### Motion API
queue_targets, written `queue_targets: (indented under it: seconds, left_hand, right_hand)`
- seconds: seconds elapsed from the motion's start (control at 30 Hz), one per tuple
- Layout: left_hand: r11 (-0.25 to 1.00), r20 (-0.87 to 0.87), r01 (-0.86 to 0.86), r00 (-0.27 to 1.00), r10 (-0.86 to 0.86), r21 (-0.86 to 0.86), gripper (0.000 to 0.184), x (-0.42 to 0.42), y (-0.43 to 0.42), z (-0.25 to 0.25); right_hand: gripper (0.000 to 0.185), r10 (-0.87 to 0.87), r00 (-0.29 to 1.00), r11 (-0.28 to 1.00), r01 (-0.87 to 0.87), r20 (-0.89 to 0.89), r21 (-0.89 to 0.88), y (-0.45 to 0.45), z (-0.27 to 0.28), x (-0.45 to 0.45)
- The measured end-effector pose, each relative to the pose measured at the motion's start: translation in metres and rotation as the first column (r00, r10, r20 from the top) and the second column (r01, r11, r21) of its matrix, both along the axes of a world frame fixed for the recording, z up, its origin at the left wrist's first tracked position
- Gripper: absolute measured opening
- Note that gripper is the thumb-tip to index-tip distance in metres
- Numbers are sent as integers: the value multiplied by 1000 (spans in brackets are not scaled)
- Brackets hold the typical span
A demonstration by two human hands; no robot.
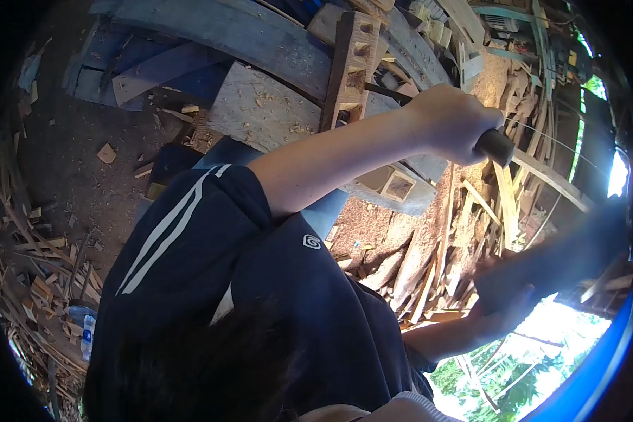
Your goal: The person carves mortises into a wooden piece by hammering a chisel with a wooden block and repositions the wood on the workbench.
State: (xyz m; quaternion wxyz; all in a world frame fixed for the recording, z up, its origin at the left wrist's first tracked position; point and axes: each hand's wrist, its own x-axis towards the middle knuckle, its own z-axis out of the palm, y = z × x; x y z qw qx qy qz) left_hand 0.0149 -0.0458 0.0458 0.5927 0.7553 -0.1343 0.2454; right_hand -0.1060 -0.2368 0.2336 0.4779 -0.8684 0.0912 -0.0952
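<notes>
Left hand (446, 123) grips a chisel-like tool (496, 148) — shaft reaching a slotted timber (343, 60) — while right hand (501, 316) holds a blurred dark block (548, 260).

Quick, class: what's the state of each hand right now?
Left hand: closed around a dark tool handle.
Right hand: holding a blurred dark object, identity unclear.

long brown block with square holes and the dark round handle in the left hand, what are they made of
The long brown block with square holes: probably bare wood, going by its matt tan faces and rough-looking hollows. The dark round handle in the left hand: wood or plastic; its smooth, dull end leaves that open.
</notes>
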Motion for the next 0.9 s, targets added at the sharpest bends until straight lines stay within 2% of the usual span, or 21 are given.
queue_targets:
  seconds: [0.1,0.13,0.17,0.2,0.27,0.3,0.33,0.43,0.53,0.6,0.63,0.67,0.7,0.73,0.77,0.8,0.83,0.87,0.9]
  left_hand:
    - [1000,-18,3,1000,-3,4,25,2,0,1]
    - [1000,-52,11,999,-10,23,26,2,0,2]
    - [999,-87,21,996,-18,42,26,2,-1,3]
    - [999,-83,25,996,-21,39,26,2,-2,3]
    - [1000,-68,-5,998,7,23,27,4,-1,1]
    - [1000,-67,-11,998,13,23,27,6,2,0]
    - [1000,-72,-2,997,0,-20,27,7,5,0]
    - [998,-86,7,996,-12,-59,28,12,8,-1]
    - [999,-104,-20,994,15,-40,29,13,4,-2]
    - [1000,-100,-30,995,29,-8,29,15,7,-2]
    - [1000,-109,-22,994,21,-6,29,15,8,-2]
    - [1000,-120,-5,993,3,-11,29,12,4,-2]
    - [1000,-120,-2,993,2,-6,29,13,3,-2]
    - [1000,-112,-6,994,6,2,29,15,1,-3]
    - [1000,-107,-9,994,10,7,30,16,0,-4]
    - [1000,-109,-8,994,9,8,30,16,0,-3]
    - [1000,-118,0,993,2,16,30,15,0,-2]
    - [1000,-127,6,992,-2,29,30,15,2,-1]
    - [999,-125,21,992,-16,38,30,14,-1,-2]
  right_hand:
    - [59,137,966,968,-84,219,-237,5,-12,8]
    - [58,206,951,902,-95,229,-420,3,-28,13]
    - [58,241,962,827,-136,126,-546,2,-44,14]
    - [57,268,963,823,-214,28,-526,7,-51,14]
    - [59,291,936,898,-339,-200,-281,22,-16,19]
    - [61,77,924,936,-196,-375,-291,-11,15,28]
    - [61,75,923,936,-196,-376,-293,-9,12,28]
    - [55,10,981,804,-123,-195,-582,-1,-14,34]
    - [50,10,1000,604,-9,-4,-797,8,-35,37]
    - [49,139,989,828,-142,-46,-543,24,-28,38]
    - [49,128,977,902,-187,-172,-390,21,-11,40]
    - [50,101,970,922,-174,-219,-346,11,7,46]
    - [51,113,979,923,-166,-167,-346,5,16,51]
    - [51,175,984,908,-176,-37,-380,1,19,55]
    - [52,256,958,873,-172,129,-457,-2,14,60]
    - [52,310,924,800,-126,224,-587,-1,-4,64]
    - [53,328,919,732,-101,218,-674,1,-26,64]
    - [53,266,960,735,-142,90,-663,17,-43,54]
    - [54,230,973,834,-213,-31,-509,31,-48,42]
